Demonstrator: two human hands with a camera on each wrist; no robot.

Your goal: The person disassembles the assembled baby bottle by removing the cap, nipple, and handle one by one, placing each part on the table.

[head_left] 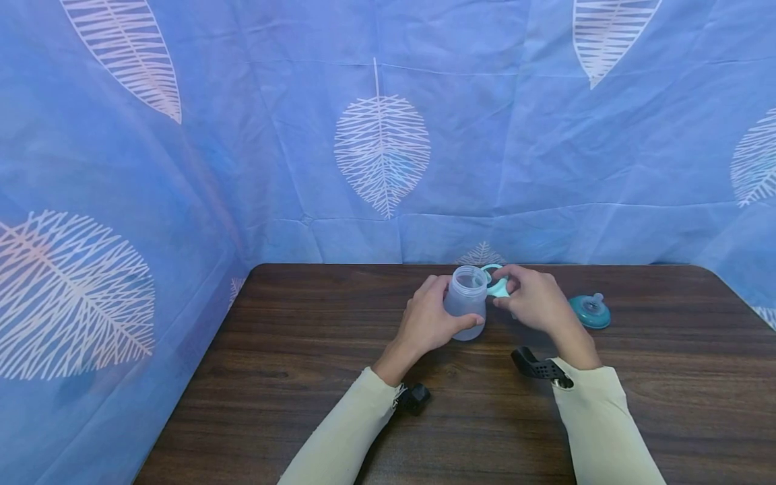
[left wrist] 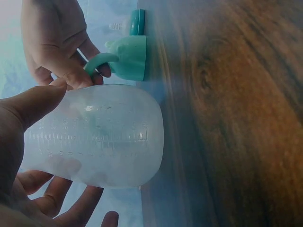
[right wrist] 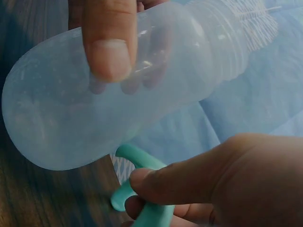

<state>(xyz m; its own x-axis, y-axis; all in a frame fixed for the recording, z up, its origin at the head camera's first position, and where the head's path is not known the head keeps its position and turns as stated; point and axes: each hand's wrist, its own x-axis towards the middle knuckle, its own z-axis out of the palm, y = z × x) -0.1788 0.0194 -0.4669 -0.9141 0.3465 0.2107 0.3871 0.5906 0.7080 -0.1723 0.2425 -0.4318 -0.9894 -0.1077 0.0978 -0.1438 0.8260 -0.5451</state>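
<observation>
A frosted, see-through baby bottle [head_left: 465,306] stands upright with its threaded mouth uncovered, and measuring marks run along its side in the left wrist view. My left hand [head_left: 427,316] grips its body, thumb on the near side and fingers round the far side. Just right of the bottle, my right hand [head_left: 536,300] pinches a mint-green bottle handle [head_left: 500,289] between thumb and fingers. The handle's curved arms [right wrist: 142,156] show close beside the bottle in the right wrist view. Part of the handle is hidden behind the right fingers.
A teal collar with a clear nipple [head_left: 591,311] sits on the dark wooden table [head_left: 291,377], right of my right hand. Blue cloth [head_left: 291,135] with white leaf prints hangs behind the table and along its left side. A black strap [head_left: 539,367] is at the right wrist.
</observation>
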